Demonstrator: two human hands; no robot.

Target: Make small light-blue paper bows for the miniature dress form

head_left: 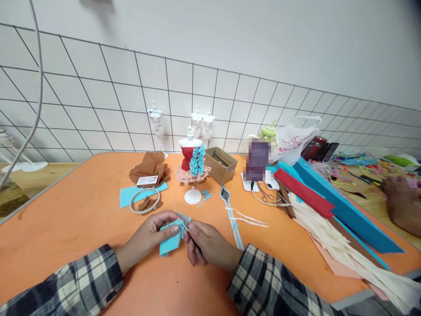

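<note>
Folded light-blue crepe paper (170, 245) is pinched between the thumb and fingers of my left hand (161, 228). My right hand (207, 241) grips a slim tool (194, 241) with a dark handle and a silver tip; its exact kind is unclear. The tip touches the blue paper near my left thumb. Just beyond my hands stands a small white dress form (192, 195) on a round base. It wears a red bodice (187, 157), a pink ruffled skirt (189, 174) and blue ruffles (197, 161) down one side. Blue scraps (205, 196) lie beside its base.
Left of the form are brown paper (148, 164) and a tape ring (132, 202). A cardboard box (224, 173), a grey strap (232, 219), scissors (265, 195) and long coloured paper strips (355, 219) lie rightward. Another person's hand (394, 193) rests at far right.
</note>
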